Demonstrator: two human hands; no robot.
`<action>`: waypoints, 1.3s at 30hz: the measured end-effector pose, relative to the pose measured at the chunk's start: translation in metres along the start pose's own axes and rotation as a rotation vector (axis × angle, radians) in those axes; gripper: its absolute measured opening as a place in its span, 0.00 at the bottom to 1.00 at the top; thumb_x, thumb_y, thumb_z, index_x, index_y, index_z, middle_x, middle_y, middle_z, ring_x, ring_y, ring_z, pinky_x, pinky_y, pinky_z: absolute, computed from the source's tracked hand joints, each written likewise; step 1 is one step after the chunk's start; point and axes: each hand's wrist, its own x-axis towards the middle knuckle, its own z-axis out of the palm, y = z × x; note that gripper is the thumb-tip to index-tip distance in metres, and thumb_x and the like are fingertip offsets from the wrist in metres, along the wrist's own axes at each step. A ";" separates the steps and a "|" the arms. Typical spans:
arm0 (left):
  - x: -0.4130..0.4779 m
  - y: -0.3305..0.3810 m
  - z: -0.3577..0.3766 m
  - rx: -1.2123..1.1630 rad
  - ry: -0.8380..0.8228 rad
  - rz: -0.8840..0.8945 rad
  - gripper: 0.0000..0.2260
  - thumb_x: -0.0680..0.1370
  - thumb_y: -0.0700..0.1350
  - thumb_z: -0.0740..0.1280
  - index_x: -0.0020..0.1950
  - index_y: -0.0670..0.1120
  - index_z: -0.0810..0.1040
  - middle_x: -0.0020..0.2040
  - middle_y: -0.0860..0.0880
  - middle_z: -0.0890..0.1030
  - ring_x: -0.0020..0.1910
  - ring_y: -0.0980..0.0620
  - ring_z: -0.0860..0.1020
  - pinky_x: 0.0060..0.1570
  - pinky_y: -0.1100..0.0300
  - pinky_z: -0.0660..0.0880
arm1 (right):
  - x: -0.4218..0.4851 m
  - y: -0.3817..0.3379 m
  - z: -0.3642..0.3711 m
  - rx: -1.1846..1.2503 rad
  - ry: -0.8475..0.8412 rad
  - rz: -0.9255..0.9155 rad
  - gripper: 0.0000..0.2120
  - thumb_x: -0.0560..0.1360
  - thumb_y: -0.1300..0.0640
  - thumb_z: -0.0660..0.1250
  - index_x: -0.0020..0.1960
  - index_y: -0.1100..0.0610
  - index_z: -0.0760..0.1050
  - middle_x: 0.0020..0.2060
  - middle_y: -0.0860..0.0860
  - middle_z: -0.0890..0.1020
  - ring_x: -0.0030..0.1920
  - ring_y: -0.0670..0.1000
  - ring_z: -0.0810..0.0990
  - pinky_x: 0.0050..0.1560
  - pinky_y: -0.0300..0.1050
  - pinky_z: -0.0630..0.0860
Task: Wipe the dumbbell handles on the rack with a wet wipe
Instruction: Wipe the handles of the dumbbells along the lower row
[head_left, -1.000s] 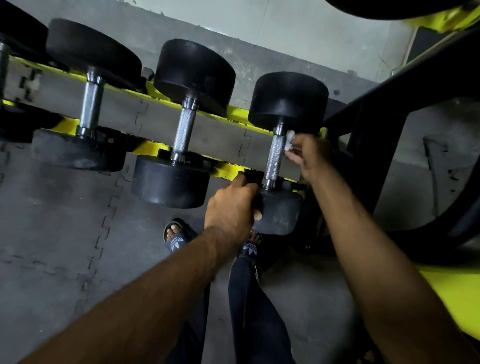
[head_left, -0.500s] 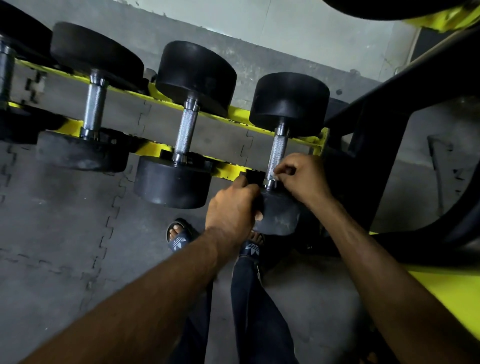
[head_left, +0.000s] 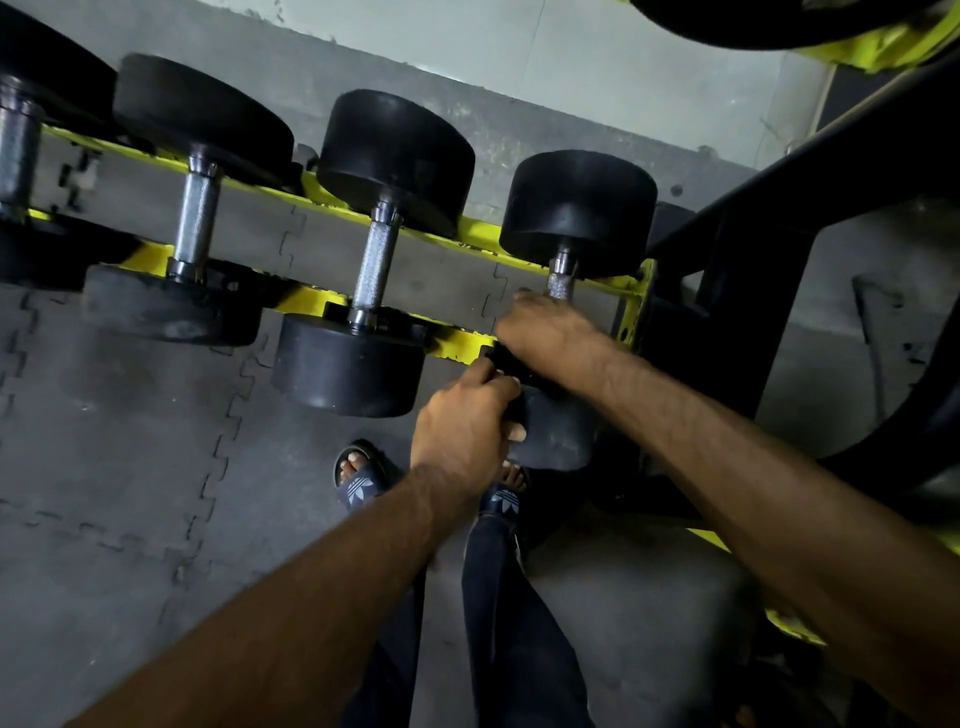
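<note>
Rack: we see a yellow rack (head_left: 470, 236) with two rails running from upper left to lower right, carrying a row of black dumbbells.
Rightmost dumbbell: the dumbbell (head_left: 579, 208) we work on sits at the right end of the rack, its far head resting against the back rail, its near head low by our hands.
Handle: only a short knurled stretch of the handle (head_left: 561, 278) shows, just under the far head; the rest lies beneath our right hand.
Right hand: our right hand (head_left: 545, 338) is clenched around the handle, knuckles up, its grip closed on the steel.
Wet wipe: we cannot see the wipe; it may be inside the right fist, but the hand covers that spot.
Left hand: our left hand (head_left: 467, 431) grasps the near head (head_left: 556, 431) of the same dumbbell, fingers wrapped over its edge, thumb on the face.
Neighbouring dumbbell: the next dumbbell (head_left: 376, 260) to the left rests across both rails, its handle bare and untouched.
Floor: grey interlocking mats (head_left: 130, 467) lie below, with our sandalled feet (head_left: 361, 478) just under the left hand.
</note>
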 end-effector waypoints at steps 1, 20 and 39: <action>-0.001 0.000 0.001 -0.014 0.009 0.002 0.17 0.74 0.42 0.72 0.62 0.51 0.79 0.58 0.50 0.75 0.53 0.41 0.79 0.46 0.46 0.78 | -0.004 0.003 -0.004 0.067 -0.007 -0.015 0.10 0.79 0.61 0.64 0.58 0.60 0.79 0.55 0.58 0.79 0.61 0.57 0.76 0.57 0.51 0.75; -0.003 -0.004 0.004 -0.065 0.057 0.044 0.12 0.74 0.42 0.73 0.57 0.49 0.80 0.53 0.51 0.76 0.50 0.43 0.79 0.43 0.47 0.79 | 0.012 0.045 0.076 2.509 0.255 0.807 0.09 0.80 0.63 0.60 0.56 0.58 0.77 0.46 0.53 0.83 0.47 0.52 0.82 0.55 0.51 0.77; -0.001 -0.007 0.007 -0.078 0.069 0.055 0.09 0.77 0.43 0.70 0.57 0.48 0.80 0.56 0.50 0.77 0.52 0.42 0.79 0.43 0.45 0.78 | 0.013 0.031 0.064 0.259 0.713 0.191 0.10 0.68 0.70 0.64 0.47 0.68 0.81 0.54 0.63 0.82 0.62 0.63 0.77 0.60 0.54 0.77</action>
